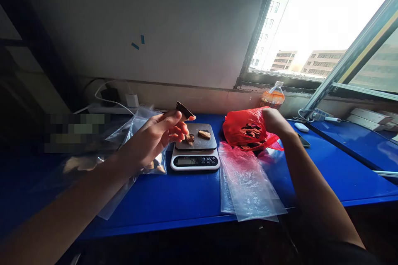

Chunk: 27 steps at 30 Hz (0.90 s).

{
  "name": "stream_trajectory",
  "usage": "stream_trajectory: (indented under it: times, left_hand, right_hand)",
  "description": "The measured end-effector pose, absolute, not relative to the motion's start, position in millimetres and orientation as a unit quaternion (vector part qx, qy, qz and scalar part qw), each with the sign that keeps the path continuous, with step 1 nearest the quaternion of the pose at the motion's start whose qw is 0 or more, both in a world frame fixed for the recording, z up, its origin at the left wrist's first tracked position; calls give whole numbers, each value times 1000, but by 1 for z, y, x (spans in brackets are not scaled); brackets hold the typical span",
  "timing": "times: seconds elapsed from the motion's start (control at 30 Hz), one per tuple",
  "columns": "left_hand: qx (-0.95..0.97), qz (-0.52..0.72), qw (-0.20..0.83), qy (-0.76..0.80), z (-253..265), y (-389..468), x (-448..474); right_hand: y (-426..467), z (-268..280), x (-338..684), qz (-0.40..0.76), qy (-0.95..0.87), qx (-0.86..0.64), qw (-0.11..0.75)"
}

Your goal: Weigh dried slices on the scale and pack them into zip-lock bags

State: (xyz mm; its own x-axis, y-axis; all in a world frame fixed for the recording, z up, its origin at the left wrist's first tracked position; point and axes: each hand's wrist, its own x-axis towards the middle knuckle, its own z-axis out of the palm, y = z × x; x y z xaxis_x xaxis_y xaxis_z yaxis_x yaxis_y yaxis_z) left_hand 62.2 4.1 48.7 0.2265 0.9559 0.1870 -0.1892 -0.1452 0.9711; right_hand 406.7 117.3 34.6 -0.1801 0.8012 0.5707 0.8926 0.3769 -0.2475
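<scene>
A dark piece (184, 110) is raised over the back left of the scale (195, 153), pinched between the thumb and fingers of the left hand (160, 132); that grip is closed on it. On the scale's plate lie two more pieces, a light one (204, 134) toward the right and a darker one (190, 138) just under the left fingertips. The lit display shows digits too small to read surely. To the right of the scale stands a red bag (231, 121), its mouth open on dark chips (251, 131). The right hand (275, 121) is at the bag's right side, its fingers hidden, so the state of its grip cannot be told. Flat clear bags (253, 190) lie in front of the red bag, overlapping on the blue tabletop (174, 205). Left of the scale, partly behind the left arm, is a clear bag of pieces (159, 165). Behind the red bag stands a bottle (272, 98) with an orange label, below the window (314, 20); a phone (304, 140) and a small white case (301, 127) lie farther right.
</scene>
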Motion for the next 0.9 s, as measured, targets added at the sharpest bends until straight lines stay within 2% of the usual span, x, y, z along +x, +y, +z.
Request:
stream_trajectory:
  times: [0.1,0.2,0.27,0.3,0.37,0.47,0.6,0.67,0.83,0.9]
  left_hand:
    - [560,512,545,357,50,5,59]
    - [565,491,539,387,48,10,50]
    - [559,484,545,396,45,14,42]
    - [556,482,549,396,44,15,37]
    - [554,480,553,396,41,16,30]
    - [564,462,536,426,37,12,26]
    - [598,440,494,452,36,4,30]
    - [613,441,487,439,36,1,32]
    - [621,434,477,445,33,2,34]
    - [625,423,482,446,30,2,35]
  right_hand:
    - [78,41,425,-99,-734,-595,311]
    - [36,44,419,-128,-642,-625,425]
    - [20,46,393,-73,-670,-546,497]
    - [17,47,375,-31,-723,-478,499]
    - [21,46,336,6,-823,-385,417]
    - [43,35,288,15,-889,-348,298]
    - [68,13,266,-9,-889,-365,276]
    - [71,9,269,-20,-885,-358,299]
    - [64,20,294,-61,-824,-355,438]
    - [62,24,305,-62,-803,-374,460]
